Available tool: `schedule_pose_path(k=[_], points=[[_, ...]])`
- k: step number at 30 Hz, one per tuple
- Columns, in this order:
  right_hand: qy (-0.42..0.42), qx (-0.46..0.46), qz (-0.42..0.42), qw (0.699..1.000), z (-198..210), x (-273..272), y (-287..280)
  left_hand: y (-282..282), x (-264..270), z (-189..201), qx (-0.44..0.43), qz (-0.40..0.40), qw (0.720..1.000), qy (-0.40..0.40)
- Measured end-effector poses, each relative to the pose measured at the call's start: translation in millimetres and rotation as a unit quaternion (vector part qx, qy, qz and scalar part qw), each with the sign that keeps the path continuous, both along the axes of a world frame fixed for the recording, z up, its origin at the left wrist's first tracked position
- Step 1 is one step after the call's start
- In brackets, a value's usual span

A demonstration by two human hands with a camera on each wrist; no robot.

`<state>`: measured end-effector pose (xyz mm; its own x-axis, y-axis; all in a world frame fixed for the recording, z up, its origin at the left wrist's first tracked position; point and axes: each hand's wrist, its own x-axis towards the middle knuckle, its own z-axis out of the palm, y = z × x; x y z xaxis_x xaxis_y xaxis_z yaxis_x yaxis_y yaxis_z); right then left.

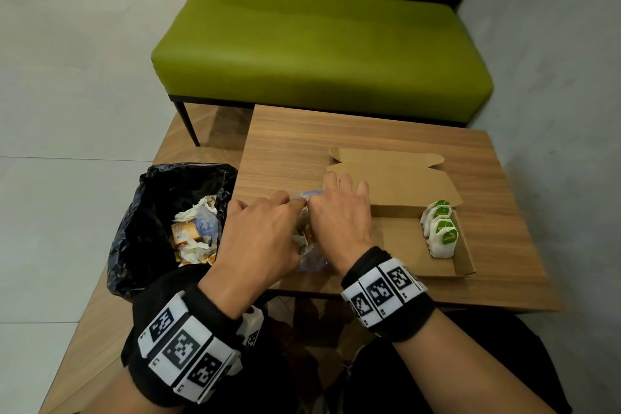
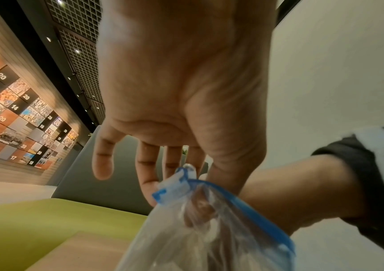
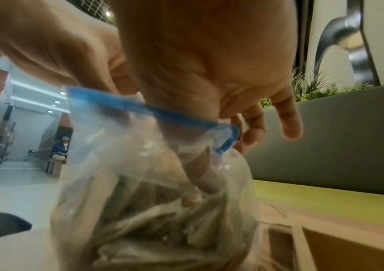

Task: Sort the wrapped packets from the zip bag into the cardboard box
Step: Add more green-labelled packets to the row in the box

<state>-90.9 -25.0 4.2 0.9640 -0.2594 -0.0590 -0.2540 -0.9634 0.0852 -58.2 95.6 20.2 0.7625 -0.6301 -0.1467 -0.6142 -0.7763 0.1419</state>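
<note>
A clear zip bag [image 1: 309,260] with a blue zip strip stands on the table's front edge between my hands. Wrapped packets [image 1: 304,235] fill it, seen blurred through the plastic [image 3: 140,229]. My left hand [image 1: 285,205] pinches the bag's rim [image 2: 183,176] at one corner, its other fingers straight. My right hand [image 1: 322,208] is at the opposite side of the mouth. Its thumb [image 3: 200,174] reaches inside the bag and its other fingers stay outside the rim. To the right lies the open cardboard box [image 1: 403,245], with several green-labelled packets [image 1: 440,232] stacked at its right end.
A bin with a black liner [image 1: 151,198] holding torn wrappers stands left of the wooden table [image 1: 336,131]. The box's lid flap [image 1: 396,178] lies open behind it. A green bench [image 1: 319,44] stands beyond the table. A person [image 3: 61,146] sits far off.
</note>
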Motion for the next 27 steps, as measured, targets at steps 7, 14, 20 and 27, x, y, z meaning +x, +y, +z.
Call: schedule_pose_path(k=[7,14,20,27], points=[[-0.068,0.022,0.033,0.997,-17.2,-5.0,-8.7,-0.5,0.8,-0.7,-0.009,0.011,1.000,-0.007],[-0.139,0.346,0.019,0.928,-13.7,-30.5,-31.6,0.9,6.3,1.2,-0.018,0.014,1.000,0.009],[-0.208,0.483,-0.014,0.851,-7.4,-41.6,-43.3,-0.5,9.8,1.8,-0.029,0.024,0.999,0.001],[-0.206,0.553,-0.041,0.806,14.0,-67.4,-74.5,-2.9,6.5,1.9,-0.060,0.018,0.998,-0.019]])
